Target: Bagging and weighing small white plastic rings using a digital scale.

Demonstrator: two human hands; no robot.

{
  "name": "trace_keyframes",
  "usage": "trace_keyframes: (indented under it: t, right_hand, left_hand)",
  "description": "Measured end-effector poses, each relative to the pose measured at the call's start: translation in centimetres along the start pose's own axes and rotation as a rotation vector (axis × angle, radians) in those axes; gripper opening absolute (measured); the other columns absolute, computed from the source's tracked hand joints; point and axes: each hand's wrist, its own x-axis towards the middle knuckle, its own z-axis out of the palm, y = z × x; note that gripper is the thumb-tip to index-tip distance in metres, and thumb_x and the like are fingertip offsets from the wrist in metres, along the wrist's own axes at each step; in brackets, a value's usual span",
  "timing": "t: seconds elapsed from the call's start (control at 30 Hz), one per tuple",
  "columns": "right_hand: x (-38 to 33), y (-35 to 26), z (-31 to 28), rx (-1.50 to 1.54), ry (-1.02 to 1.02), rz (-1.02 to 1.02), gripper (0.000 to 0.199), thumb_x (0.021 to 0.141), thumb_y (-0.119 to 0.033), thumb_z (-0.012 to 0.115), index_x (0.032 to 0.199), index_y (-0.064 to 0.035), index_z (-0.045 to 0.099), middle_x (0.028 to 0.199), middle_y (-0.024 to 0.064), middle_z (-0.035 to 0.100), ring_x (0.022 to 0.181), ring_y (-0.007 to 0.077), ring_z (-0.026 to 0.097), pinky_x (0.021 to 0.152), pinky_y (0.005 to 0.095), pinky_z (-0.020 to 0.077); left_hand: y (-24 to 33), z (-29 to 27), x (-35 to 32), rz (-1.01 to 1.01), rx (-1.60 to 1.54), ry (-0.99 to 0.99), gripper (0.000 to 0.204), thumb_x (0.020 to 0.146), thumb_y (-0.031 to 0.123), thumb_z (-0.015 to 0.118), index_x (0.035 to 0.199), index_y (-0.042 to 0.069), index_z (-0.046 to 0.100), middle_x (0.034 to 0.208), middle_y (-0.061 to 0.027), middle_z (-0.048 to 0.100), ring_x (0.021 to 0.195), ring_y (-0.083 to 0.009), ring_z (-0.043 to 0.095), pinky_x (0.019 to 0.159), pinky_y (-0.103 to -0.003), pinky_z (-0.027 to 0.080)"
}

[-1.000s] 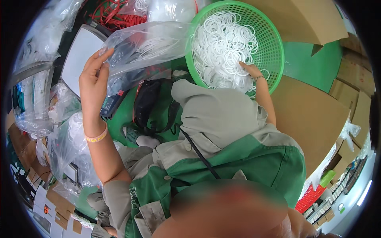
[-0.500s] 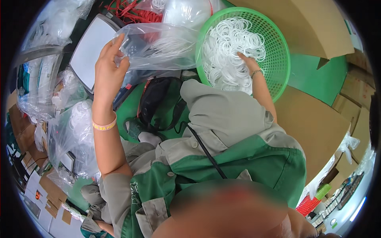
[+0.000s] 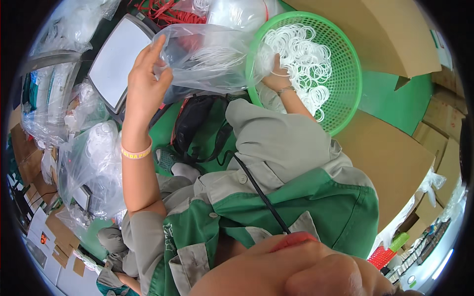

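A clear plastic bag stretches sideways toward the basket, with a bundle of thin white rings inside. My left hand is closed on the bag's left end, fingers and thumb around the film. A green mesh basket holds many loose white rings. Inside its left side, my right hand is closed on some of those rings, close to the bag's right end. The film and rings partly hide the right fingertips.
A flat grey-white panel lies left of the bag. A black bag rests on the green floor by my foot. Large cardboard stands right of the basket. Filled clear bags are at the left. Another person's arm shows lower left.
My right hand has moved left across the basket toward the bag, taking rings with it. My left hand and the bag have shifted slightly right.
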Motion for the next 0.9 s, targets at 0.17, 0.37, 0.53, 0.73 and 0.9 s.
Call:
trace_keyframes:
  t: [0.17,0.37,0.53,0.73,0.9]
  right_hand:
    - [0.3,-3.0,-1.4,-0.21,-0.025,0.024,0.088,0.061,-0.048,0.068,0.134,-0.0172,0.027,0.101,0.0238,0.055,0.091,0.0369,0.058,0.077,0.044,0.0463]
    - [3.3,1.1,-2.6,-0.175,0.048,-0.121,0.054,0.071,-0.025,0.058,0.122,-0.0129,0.043,0.095,0.0204,0.061,0.084,0.036,0.06,0.074,0.0427,0.0467]
    - [2.4,4.4,-5.2,0.338,0.089,-0.109,0.048,0.068,-0.022,0.063,0.111,-0.0026,0.055,0.106,0.0189,0.059,0.101,0.0317,0.055,0.087,0.0339,0.0403]
    - [0.4,9.2,-8.5,0.478,0.194,0.023,0.038,0.066,-0.015,0.064,0.101,-0.0003,0.061,0.099,0.0121,0.063,0.093,0.0253,0.058,0.083,0.03,0.0414]
    - [-1.2,10.6,-11.8,0.742,0.223,-0.032,0.038,0.067,-0.014,0.067,0.101,0.001,0.061,0.099,0.0065,0.063,0.091,0.0162,0.057,0.082,0.0274,0.0414]
  left_hand:
    - [0.2,-0.2,-0.6,0.007,-0.049,0.008,0.051,0.071,-0.005,0.053,0.12,0.01,0.053,0.118,-0.0073,0.051,0.079,-0.0098,0.049,0.066,-0.022,0.041]
    - [0.1,0.1,-0.5,0.055,-0.049,0.036,0.041,0.073,-0.004,0.052,0.111,0.009,0.059,0.111,-0.0084,0.054,0.082,-0.0113,0.051,0.065,-0.022,0.042]
    - [-0.6,0.3,-0.2,0.172,0.355,0.242,0.034,0.073,0.007,0.059,0.107,0.008,0.059,0.11,-0.0093,0.057,0.082,-0.0206,0.055,0.068,-0.03,0.046]
    - [1.7,2.0,1.1,0.068,0.268,0.117,0.06,0.069,0.006,0.057,0.128,0.012,0.041,0.126,-0.0077,0.046,0.07,-0.0207,0.056,0.069,-0.03,0.046]
    - [1.8,3.3,1.7,0.147,0.09,-0.003,0.067,0.068,0.001,0.048,0.132,0.009,0.034,0.133,-0.0144,0.038,0.095,-0.0279,0.055,0.075,-0.03,0.046]
